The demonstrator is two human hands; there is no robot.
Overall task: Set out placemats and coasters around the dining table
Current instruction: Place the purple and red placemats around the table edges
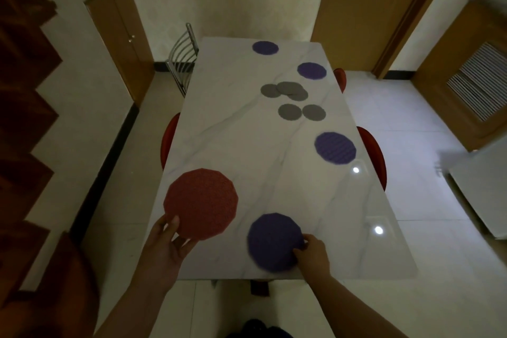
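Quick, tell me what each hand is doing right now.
Left hand: pinches the red placemat at its near edge.
Right hand: grips the near purple placemat at its right edge.

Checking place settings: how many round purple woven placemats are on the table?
4: one round purple woven placemat at the far end, one far right, one mid-right, one nearest, gripped by the right hand. None looks hidden.

Left hand (pixel 167 239) pinching red placemat (pixel 201 203), right hand (pixel 311 254) on purple placemat (pixel 274 241), marble table (pixel 247 145).
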